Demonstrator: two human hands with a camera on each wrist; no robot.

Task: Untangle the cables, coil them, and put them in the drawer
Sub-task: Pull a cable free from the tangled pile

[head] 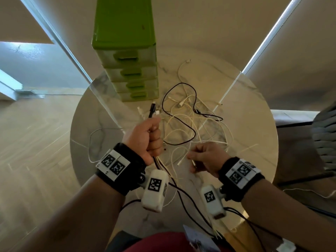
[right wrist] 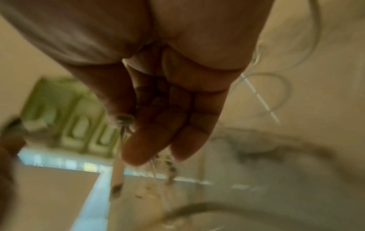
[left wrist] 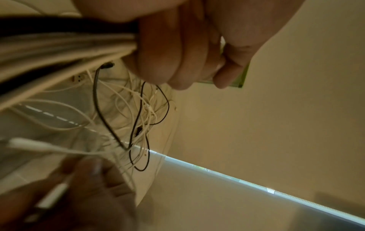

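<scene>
A tangle of white and black cables (head: 187, 120) lies in the middle of the round marble table (head: 254, 124). My left hand (head: 149, 139) is a fist round a bundle of cable ends (left wrist: 69, 45); a black plug (head: 152, 110) and white plugs stick up out of it. To its right, low over the table, my right hand (head: 205, 157) pinches a thin white cable between thumb and fingers, and its plug (right wrist: 117, 173) hangs below the hand. The green drawer unit (head: 127, 51) stands behind the tangle with all its drawers closed.
A grey woven chair (head: 325, 139) stands past the table's right edge. Wooden floor (head: 36, 142) lies to the left. One white cable loop (head: 94, 140) trails toward the table's left side, and dark leads (head: 190, 200) hang off the near edge.
</scene>
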